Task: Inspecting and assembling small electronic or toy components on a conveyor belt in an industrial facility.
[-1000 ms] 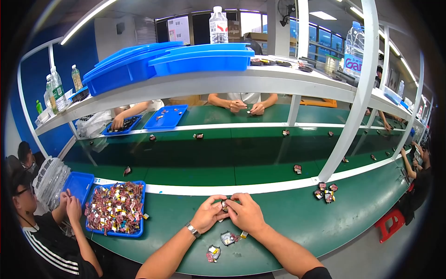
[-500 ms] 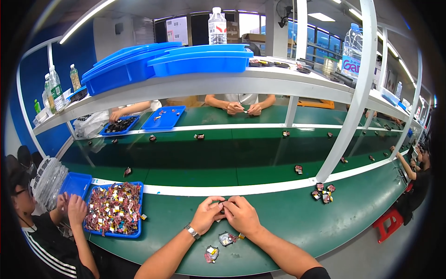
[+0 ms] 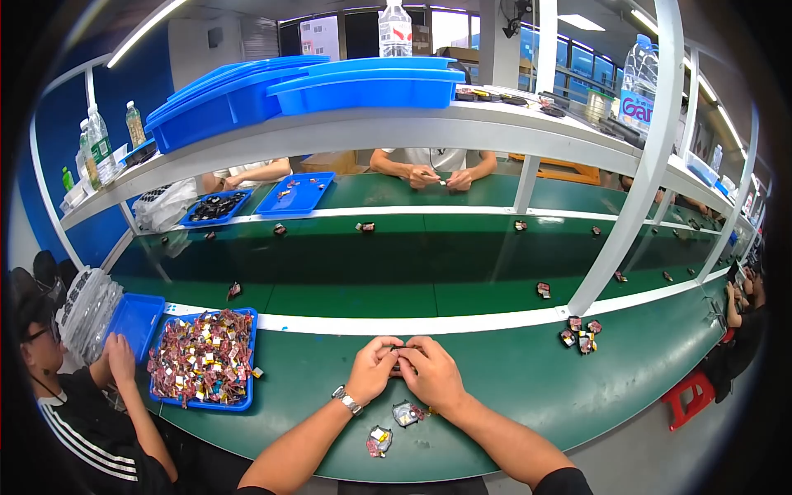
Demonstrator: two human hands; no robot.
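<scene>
Fingertips together over the near green table, my left hand (image 3: 371, 371) and my right hand (image 3: 432, 378) pinch a small dark electronic part between them. Fingers cover most of it, so its exact kind stays unclear. A metal-banded watch circles my left wrist. Just below my hands lies a small assembly (image 3: 406, 413) with a pale grey face and reddish wires. A second similar assembly (image 3: 379, 441), with a white and yellow piece on it, rests closer to the table's front edge.
To the left, a blue tray (image 3: 251, 360) is heaped with wired parts, beside a seated co-worker (image 3: 91, 412). Several dark assemblies (image 3: 583, 334) cluster at right near a white post (image 3: 631, 173). Beyond a white rail, a green belt (image 3: 355, 297) carries scattered parts. Overhead, a shelf holds blue trays (image 3: 363, 91).
The view has tilted, so most of the scene sits higher in the picture. My hands still grip the small part together. The left co-worker's hands have shifted closer together by the empty-looking blue tray.
</scene>
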